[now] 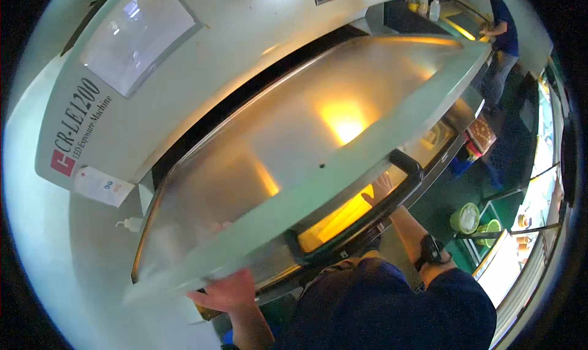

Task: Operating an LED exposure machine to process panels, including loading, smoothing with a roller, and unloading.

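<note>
Before me lies a wide lid [245,148] of a large machine, its silvery sheet framed by a pale green front bar [318,172]. A black handle [361,230] loops out from that bar. My right hand [381,189] reaches past the handle, seen through its gap with the fingers spread. Whether it touches the surface behind, I cannot tell. Yellow light [340,221] shows in the same gap. My left hand [226,290] is at the left front edge, just below the green bar. It is blurred and its fingertips are hidden.
The machine's pale upper housing [184,62] rises behind the lid. A white squeeze bottle [130,224] stands by its left end. Another person [505,37] works at the far right, near several bottles [424,4]. Green baskets [465,218] and a rack stand to my right.
</note>
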Available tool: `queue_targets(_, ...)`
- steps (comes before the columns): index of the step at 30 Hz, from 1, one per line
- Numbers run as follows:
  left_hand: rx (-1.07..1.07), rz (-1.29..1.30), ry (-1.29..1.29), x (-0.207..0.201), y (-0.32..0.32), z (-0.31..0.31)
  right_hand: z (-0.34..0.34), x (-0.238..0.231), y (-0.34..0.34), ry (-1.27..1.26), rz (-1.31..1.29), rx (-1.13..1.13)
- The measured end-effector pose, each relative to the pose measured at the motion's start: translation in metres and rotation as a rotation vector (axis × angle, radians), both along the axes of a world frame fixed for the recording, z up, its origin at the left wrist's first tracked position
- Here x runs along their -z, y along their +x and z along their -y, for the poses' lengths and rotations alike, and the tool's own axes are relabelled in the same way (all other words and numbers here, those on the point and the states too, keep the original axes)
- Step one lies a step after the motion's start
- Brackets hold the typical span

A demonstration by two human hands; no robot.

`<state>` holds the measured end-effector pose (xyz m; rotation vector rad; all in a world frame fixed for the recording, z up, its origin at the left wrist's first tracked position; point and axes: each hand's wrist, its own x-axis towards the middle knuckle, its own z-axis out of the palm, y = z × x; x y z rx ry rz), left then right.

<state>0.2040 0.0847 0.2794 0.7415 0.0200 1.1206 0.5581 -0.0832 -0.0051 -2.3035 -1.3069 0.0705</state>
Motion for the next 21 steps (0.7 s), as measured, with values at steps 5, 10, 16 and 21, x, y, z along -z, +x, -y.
queue_targets(5, -0.128, 0.095, -0.134, -0.029, 0.002, -0.021, -0.024, 0.068, 0.054, -0.229, -0.111, -0.068)
queue_targets(10, 0.048, 0.273, -0.154, -0.037, -0.038, -0.043, -0.011, 0.083, 0.130, -0.385, 0.291, 0.114)
queue_targets(16, -0.535, -0.201, -0.204, -0.062, -0.023, -0.047, -0.040, 0.010, 0.151, -0.355, -0.069, 0.323)
queue_targets(21, -0.506, -0.243, 0.075, -0.066, 0.031, -0.039, -0.045, 0.015, 0.148, -0.556, -0.123, 0.436)
